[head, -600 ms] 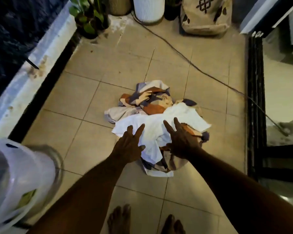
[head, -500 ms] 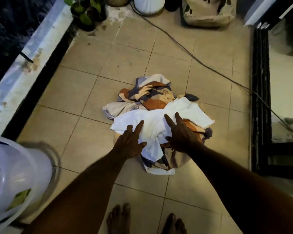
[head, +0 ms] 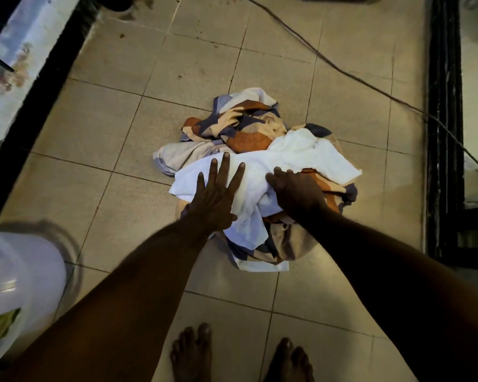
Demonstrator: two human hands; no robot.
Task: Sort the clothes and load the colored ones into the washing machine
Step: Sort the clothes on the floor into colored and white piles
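Scene: a tiled floor [head: 100,139] seen from above, with 2 bare arms reaching down from the lower edge of the frame toward a heap of laundry at centre.

Clothes pile [head: 257,172]: centre of the frame, lying directly on the tiles; a rumpled mound of several pieces.

White garment [head: 295,164]: on top of the pile, draped across its middle and right, one flap hanging down the near side.

Patterned cloth [head: 238,128]: orange, tan and grey-blue blocks; it shows at the top of the pile and again underneath the white piece at lower right.

Left hand [head: 214,195]: left of centre, palm down, 4 fingers straight and spread, lying flat on the left edge of the white garment; released, grasping nothing.

Right hand [head: 295,191]: just right of centre, knuckles up, fingers bent down into the white garment where it meets the patterned cloth; it appears to gather the white fabric, though the fingertips are buried and hidden.

Hands to each other: near, apart, with a band of white cloth between them.

Feet [head: 191,351]: 2 bare feet at the bottom centre of the frame, toes pointing toward the pile, well short of it.

Plastic basket [head: 17,288]: pale, blurred, at the lower left edge, apart from the pile.

Cable [head: 351,75]: a dark line crossing the tiles from top centre to the right edge, passing above the pile without touching it.

Door frame [head: 444,128]: dark vertical bars along the right side.

Ledge [head: 25,48]: light, stained, running diagonally through the upper left corner with a black strip beside it.
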